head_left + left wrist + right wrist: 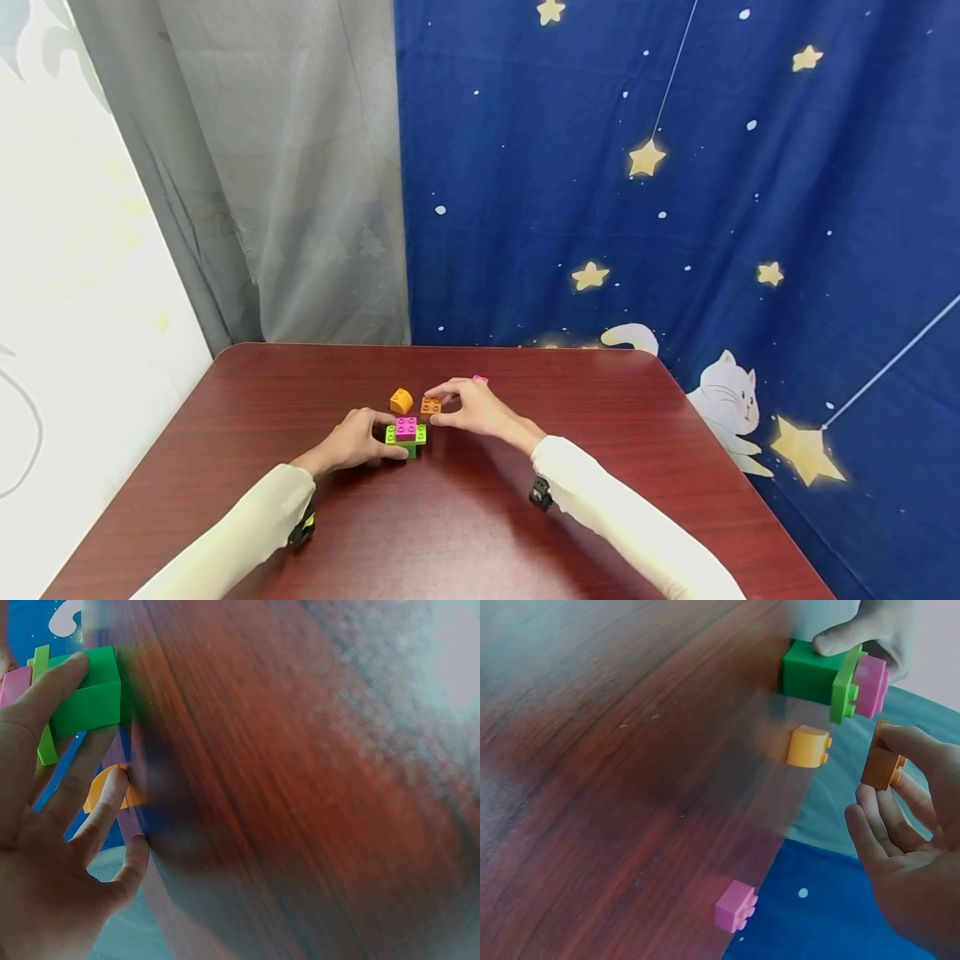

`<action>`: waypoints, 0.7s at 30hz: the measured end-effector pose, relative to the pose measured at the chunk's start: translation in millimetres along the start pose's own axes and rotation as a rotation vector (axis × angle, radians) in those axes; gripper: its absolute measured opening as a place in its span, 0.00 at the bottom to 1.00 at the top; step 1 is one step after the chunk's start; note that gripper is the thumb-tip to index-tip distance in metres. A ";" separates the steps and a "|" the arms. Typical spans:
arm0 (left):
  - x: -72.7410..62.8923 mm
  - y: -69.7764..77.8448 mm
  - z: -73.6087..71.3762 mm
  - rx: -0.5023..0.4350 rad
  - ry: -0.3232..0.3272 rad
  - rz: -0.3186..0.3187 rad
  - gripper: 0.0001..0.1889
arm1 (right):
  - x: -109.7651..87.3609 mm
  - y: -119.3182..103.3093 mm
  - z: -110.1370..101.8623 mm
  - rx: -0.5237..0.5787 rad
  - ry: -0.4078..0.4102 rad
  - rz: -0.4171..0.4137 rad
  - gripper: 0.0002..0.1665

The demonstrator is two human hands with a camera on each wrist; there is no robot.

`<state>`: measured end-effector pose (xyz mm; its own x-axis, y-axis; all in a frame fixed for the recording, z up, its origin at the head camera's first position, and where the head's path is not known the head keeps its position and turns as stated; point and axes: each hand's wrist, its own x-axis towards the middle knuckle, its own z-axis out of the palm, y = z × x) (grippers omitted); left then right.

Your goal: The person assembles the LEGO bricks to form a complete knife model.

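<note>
My left hand (pixel 354 439) grips a small stack of toy building bricks, thumb on the near side and fingers behind. The stack has a dark green brick (pixel 808 671) at the bottom, a light green plate (pixel 843 690) over it and a pink brick (pixel 406 428) on top. To the right, my right hand (pixel 480 408) pinches an orange brick (pixel 879 761) between thumb and fingers. In the right wrist view this brick is held above the table, its studs facing up.
A yellow-orange brick with a curved side (pixel 401 401) stands on the table just behind the stack. Another pink brick (pixel 735 906) stands farther back, partly hidden behind my right hand in the head view. The dark red table (pixel 570 383) ends before hanging curtains (pixel 525 167).
</note>
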<state>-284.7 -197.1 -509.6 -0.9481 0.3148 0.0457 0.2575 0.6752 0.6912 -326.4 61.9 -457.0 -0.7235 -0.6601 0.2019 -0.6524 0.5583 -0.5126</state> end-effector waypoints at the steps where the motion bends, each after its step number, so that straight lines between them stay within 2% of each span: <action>1: 0.0 0.0 -0.2 0.005 0.004 0.005 0.29 | 0.5 -2.1 -0.2 0.005 0.000 -0.005 0.25; 5: 0.1 -0.7 -0.4 0.020 0.006 0.032 0.28 | 2.5 -10.1 0.9 0.047 -0.017 -0.044 0.25; 13: 2.2 -3.4 -1.4 0.041 0.002 0.074 0.26 | 6.7 -20.7 7.5 0.007 -0.022 -0.124 0.24; 21: 3.5 -6.0 -3.4 0.041 0.000 0.115 0.23 | 13.4 -25.4 15.5 0.027 -0.041 -0.139 0.25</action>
<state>-290.2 -202.3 -511.2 -0.9117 0.3917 0.1236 0.3724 0.6613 0.6512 -316.0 31.0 -454.2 -0.6163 -0.7505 0.2386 -0.7391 0.4466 -0.5043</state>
